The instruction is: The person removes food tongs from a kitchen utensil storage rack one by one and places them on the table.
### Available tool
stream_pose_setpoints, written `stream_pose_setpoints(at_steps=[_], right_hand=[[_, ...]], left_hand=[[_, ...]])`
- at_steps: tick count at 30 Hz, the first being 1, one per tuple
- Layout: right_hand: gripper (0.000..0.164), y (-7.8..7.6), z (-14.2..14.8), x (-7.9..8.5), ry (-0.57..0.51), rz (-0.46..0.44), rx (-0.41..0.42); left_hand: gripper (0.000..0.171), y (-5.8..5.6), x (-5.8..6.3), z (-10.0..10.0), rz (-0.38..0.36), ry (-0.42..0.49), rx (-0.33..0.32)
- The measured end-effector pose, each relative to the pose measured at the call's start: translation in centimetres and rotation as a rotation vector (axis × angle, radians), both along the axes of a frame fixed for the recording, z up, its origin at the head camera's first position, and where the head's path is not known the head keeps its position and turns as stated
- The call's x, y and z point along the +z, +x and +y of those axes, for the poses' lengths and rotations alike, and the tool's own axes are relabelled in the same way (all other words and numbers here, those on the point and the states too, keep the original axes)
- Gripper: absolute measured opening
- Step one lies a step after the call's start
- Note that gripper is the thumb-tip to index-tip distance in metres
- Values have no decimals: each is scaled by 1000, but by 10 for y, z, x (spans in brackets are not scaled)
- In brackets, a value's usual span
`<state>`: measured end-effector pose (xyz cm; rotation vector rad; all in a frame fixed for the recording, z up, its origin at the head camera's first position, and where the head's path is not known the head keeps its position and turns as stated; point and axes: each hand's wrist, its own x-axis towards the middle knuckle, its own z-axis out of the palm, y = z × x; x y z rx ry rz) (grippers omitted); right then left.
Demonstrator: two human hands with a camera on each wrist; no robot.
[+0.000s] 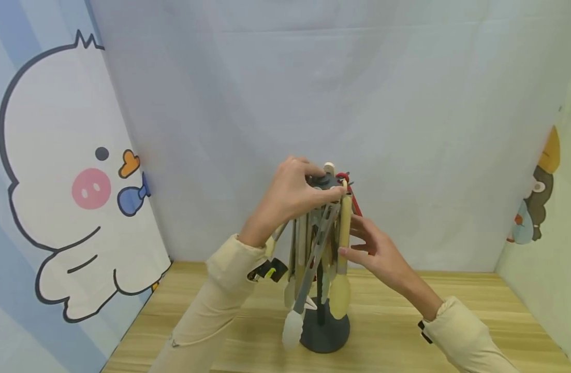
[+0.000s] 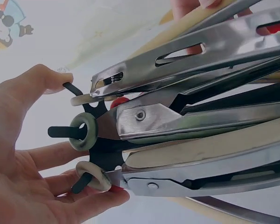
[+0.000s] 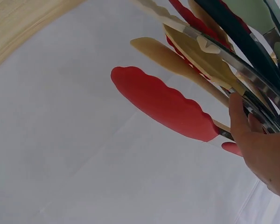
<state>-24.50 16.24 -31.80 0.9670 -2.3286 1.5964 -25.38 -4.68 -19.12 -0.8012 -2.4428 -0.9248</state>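
The rack (image 1: 325, 335) stands upright on the table (image 1: 415, 321), hung all round with tongs (image 2: 158, 122). The left hand (image 1: 292, 189) is curled over its top and grips it (the thumb tip meets a hook (image 2: 74, 90)). Lower down, the right hand (image 1: 378, 254) has thumb and fingers about the yellow tongs (image 1: 344, 233). White-tipped tongs (image 1: 292, 329) hang in front; red tongs (image 3: 163, 105) jut out beside the right hand.

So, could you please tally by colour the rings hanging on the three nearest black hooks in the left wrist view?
Green ring: 1
Cream rings: 2 (the upper one seen edge-on)
Total: 3
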Motion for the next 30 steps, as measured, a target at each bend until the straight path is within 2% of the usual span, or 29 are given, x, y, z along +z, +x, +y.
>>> stream_pose_setpoints(at_steps=[5, 12, 17, 22, 30], right_hand=[[57, 2, -1, 2, 2, 18, -17], [57, 8, -2, 3, 13, 18, -61], [57, 10, -2, 5, 16, 33, -83], [55, 11, -1, 5, 9, 42, -98], [54, 13, 1, 7, -14, 19, -87]], left_hand=[[30, 1, 4, 3, -20, -31, 10], [38, 10, 3, 11, -9, -76, 117], [39, 13, 4, 14, 25, -115, 150], [38, 9, 4, 12, 79, -128, 137], [33, 4, 4, 8, 125, -160, 118]])
